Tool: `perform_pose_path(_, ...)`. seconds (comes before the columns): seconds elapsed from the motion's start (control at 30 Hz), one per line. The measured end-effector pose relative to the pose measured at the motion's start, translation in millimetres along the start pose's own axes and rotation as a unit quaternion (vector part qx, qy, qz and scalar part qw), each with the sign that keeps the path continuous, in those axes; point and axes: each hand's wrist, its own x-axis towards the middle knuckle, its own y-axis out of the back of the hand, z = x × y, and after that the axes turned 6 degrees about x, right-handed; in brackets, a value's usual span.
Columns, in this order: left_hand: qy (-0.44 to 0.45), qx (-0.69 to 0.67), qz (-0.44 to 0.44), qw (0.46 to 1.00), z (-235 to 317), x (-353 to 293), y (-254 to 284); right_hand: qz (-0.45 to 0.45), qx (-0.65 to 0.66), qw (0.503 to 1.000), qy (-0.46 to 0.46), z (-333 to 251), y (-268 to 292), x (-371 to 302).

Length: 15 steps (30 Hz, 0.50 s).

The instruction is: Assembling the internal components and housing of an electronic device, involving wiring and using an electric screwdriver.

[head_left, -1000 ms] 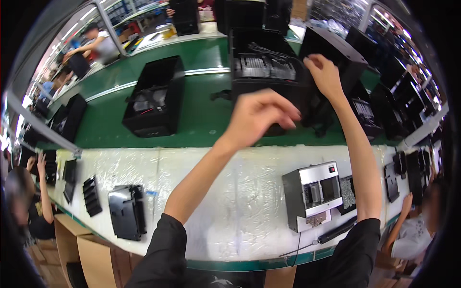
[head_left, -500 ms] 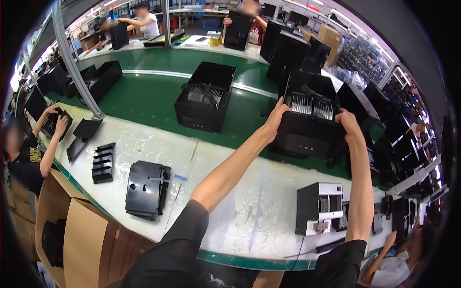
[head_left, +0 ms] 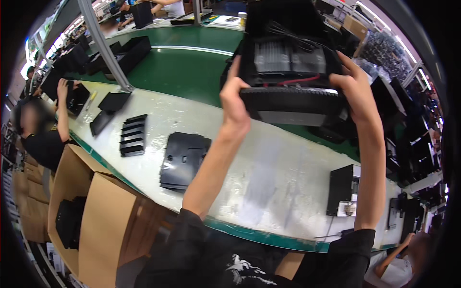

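Both my hands grip an open-topped black metal casing (head_left: 293, 102) from its two sides, raised and tilted above the far edge of the white work table. Inside the casing lie silvery finned blocks, loose black cables and a red wire. My left hand (head_left: 234, 104) clasps its left side, and my right hand (head_left: 356, 91) the right side near the front corner. Closest to my left forearm on the table lies a stack of flat black panels (head_left: 181, 161). A small black-and-white bench machine (head_left: 342, 189) stands beside my right forearm, partly hidden by it.
Beyond the table runs a green conveyor belt (head_left: 185, 74) with black casings on it. A ribbed black part (head_left: 133, 136) lies left of the panels. An open cardboard box (head_left: 108, 225) stands at the lower left. A metal post (head_left: 103, 45) rises there; a co-worker (head_left: 41, 129) handles a black part.
My hands have lifted the casing up from over the conveyor and closer to me. My view has turned, so the table things appear farther right.
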Motion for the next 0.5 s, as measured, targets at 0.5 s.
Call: perform_pose_path(0.5,0.099,0.262,0.085,0.956,94.8,170.2,255.0,-0.073,0.15,0.973,-0.158,108.4,-305.3,91.5)
